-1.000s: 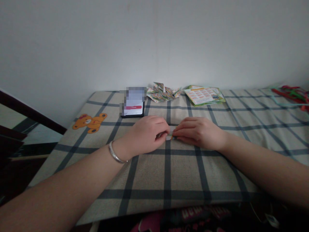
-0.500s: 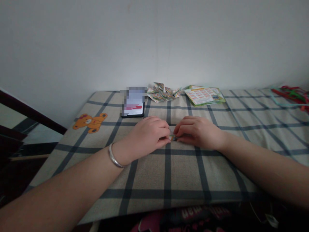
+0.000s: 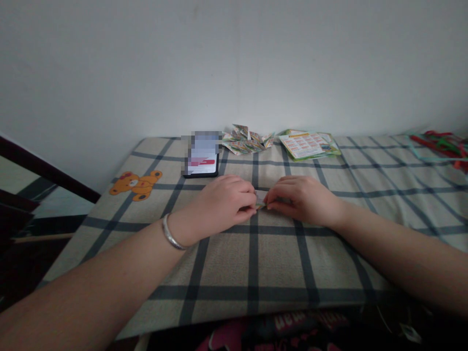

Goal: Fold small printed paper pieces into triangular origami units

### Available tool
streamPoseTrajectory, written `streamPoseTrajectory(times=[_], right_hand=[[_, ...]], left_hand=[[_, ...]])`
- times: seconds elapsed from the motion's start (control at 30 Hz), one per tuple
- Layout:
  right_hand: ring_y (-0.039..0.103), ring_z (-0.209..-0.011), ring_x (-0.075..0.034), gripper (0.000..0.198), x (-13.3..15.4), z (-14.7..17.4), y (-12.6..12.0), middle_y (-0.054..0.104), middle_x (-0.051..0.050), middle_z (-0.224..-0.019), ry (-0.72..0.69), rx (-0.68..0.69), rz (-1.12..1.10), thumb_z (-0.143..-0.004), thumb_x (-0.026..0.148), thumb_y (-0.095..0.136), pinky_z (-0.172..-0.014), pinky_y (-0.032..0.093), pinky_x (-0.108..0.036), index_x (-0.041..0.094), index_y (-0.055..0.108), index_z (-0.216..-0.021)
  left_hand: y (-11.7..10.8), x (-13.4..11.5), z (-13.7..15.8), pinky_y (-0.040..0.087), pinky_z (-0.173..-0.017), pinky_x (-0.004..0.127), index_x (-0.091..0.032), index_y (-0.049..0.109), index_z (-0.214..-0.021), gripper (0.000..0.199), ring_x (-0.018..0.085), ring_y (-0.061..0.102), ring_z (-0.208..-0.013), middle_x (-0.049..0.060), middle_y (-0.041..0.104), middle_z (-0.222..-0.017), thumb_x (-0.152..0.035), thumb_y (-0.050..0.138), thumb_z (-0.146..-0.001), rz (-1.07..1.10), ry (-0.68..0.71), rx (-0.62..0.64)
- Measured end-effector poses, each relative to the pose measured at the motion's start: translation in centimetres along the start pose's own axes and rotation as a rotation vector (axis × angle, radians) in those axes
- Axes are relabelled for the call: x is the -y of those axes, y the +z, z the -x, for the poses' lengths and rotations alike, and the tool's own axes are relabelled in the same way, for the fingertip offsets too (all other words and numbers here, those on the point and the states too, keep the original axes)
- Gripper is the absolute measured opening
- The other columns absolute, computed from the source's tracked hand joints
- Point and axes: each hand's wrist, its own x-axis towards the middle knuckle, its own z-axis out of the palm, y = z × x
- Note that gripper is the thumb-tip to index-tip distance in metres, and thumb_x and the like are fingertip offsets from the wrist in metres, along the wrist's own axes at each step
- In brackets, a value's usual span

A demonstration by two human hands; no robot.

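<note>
Between my fingers is a small piece of printed paper (image 3: 261, 199), mostly covered by both hands. My left hand (image 3: 230, 197), with a silver bangle (image 3: 171, 233) on its wrist, pinches the paper's left end. On the other end, my right hand (image 3: 298, 200) has its thumb and fingertips closed. Beyond the hands lies a cluster of folded paper pieces (image 3: 246, 143), printed in similar colours. To its right rests a stack of printed leaflets (image 3: 309, 146).
A phone (image 3: 203, 156) with a lit, partly blurred screen lies at the back left. The checked tablecloth (image 3: 226, 263) carries a bear picture (image 3: 136, 185). Red and green strips (image 3: 446, 145) sit at the far right. A wall (image 3: 234, 63) rises behind the table.
My fingers have shifted slightly on the small paper, and a little more of it shows between them. The other things on the table stay where they were.
</note>
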Motion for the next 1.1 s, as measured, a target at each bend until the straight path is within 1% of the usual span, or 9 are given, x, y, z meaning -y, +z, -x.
streamPoseTrajectory(times=[0.1, 0.23, 0.33, 0.43, 0.67, 0.8, 0.87, 0.97, 1.1], right_hand=[[0.063, -0.071, -0.018, 0.016, 0.3, 0.0, 0.4, 0.067, -0.003, -0.076, 0.057, -0.04, 0.063, -0.09, 0.031, 0.059, -0.065, 0.042, -0.028, 0.019, 0.069, -0.089], [0.062, -0.07, -0.015, 0.016, 0.2, 0.0, 0.6, 0.067, -0.002, -0.075, 0.007, -0.076, 0.01, -0.091, 0.033, 0.059, -0.064, 0.04, -0.026, 0.019, 0.067, -0.089], [0.062, -0.076, -0.016, 0.016, -0.2, 0.2, 0.4, 0.067, -0.003, -0.08, -0.016, -0.068, 0.008, -0.089, 0.034, 0.061, -0.067, 0.042, -0.026, 0.019, 0.068, -0.091], [0.062, -0.087, -0.019, 0.014, -0.6, 0.4, -0.1, 0.069, -0.005, -0.09, -0.03, -0.038, 0.067, -0.087, 0.031, 0.063, -0.076, 0.043, -0.029, 0.019, 0.069, -0.092], [0.06, -0.082, -0.017, 0.013, -1.0, 0.4, -0.4, 0.068, -0.004, -0.086, 0.039, -0.002, 0.002, -0.088, 0.028, 0.062, -0.073, 0.043, -0.028, 0.021, 0.073, -0.088], [0.057, -0.083, -0.019, 0.013, -1.1, 0.0, 0.0, 0.067, -0.005, -0.08, 0.041, -0.054, -0.017, -0.087, 0.029, 0.064, -0.075, 0.041, -0.03, 0.019, 0.071, -0.082], [0.055, -0.082, -0.019, 0.014, -1.3, -0.2, 0.4, 0.067, -0.004, -0.078, 0.069, -0.075, -0.033, -0.086, 0.03, 0.065, -0.076, 0.04, -0.031, 0.018, 0.07, -0.08], [0.055, -0.077, -0.017, 0.018, -1.5, -0.4, 0.8, 0.067, -0.003, -0.075, 0.158, -0.054, -0.092, -0.087, 0.032, 0.063, -0.073, 0.039, -0.03, 0.018, 0.07, -0.078], [0.055, -0.07, -0.015, 0.021, -1.6, -0.7, 1.1, 0.067, -0.002, -0.072, 0.225, -0.001, -0.111, -0.089, 0.034, 0.06, -0.066, 0.037, -0.028, 0.019, 0.07, -0.077]], left_hand=[[-0.1, -0.2, -0.1, 0.046, -0.087, 0.035, -0.018, 0.066, -0.081, 0.013, 0.019, 0.058, -0.091, 0.003, 0.065, -0.09, -0.022, 0.056, -0.088, -0.022, -0.009, -0.01], [-0.2, -0.5, -0.2, 0.046, -0.086, 0.036, -0.017, 0.065, -0.078, 0.011, 0.019, 0.057, -0.088, 0.003, 0.066, -0.087, -0.018, 0.056, -0.085, -0.071, -0.028, -0.014], [-0.1, -0.5, -0.2, 0.045, -0.088, 0.037, -0.018, 0.065, -0.076, 0.014, 0.019, 0.059, -0.086, 0.003, 0.068, -0.087, -0.019, 0.055, -0.085, -0.053, -0.033, -0.022], [0.0, -0.4, -0.2, 0.041, -0.095, 0.041, -0.019, 0.065, -0.074, 0.014, 0.017, 0.061, -0.084, 0.0, 0.069, -0.085, -0.018, 0.056, -0.084, -0.026, -0.044, -0.04], [-0.2, -0.6, -0.2, 0.035, -0.104, 0.046, -0.019, 0.064, -0.074, 0.012, 0.017, 0.062, -0.086, 0.0, 0.07, -0.088, -0.016, 0.056, -0.083, 0.008, -0.099, -0.036], [-0.2, -0.6, -0.3, 0.039, -0.1, 0.044, -0.018, 0.063, -0.075, 0.011, 0.017, 0.061, -0.086, 0.002, 0.069, -0.088, -0.017, 0.057, -0.083, 0.027, -0.12, -0.02], [-0.2, -0.5, -0.3, 0.043, -0.097, 0.042, -0.017, 0.064, -0.076, 0.011, 0.018, 0.061, -0.09, 0.003, 0.068, -0.094, -0.017, 0.056, -0.084, 0.05, -0.124, -0.032], [0.0, -0.4, -0.2, 0.046, -0.093, 0.038, -0.016, 0.066, -0.077, 0.013, 0.019, 0.06, -0.098, 0.005, 0.066, -0.105, -0.016, 0.056, -0.085, 0.117, -0.137, -0.071], [0.7, -0.2, -0.1, 0.048, -0.091, 0.038, -0.017, 0.068, -0.076, 0.016, 0.019, 0.06, -0.098, 0.005, 0.065, -0.106, -0.02, 0.056, -0.087, 0.178, -0.181, -0.116]])
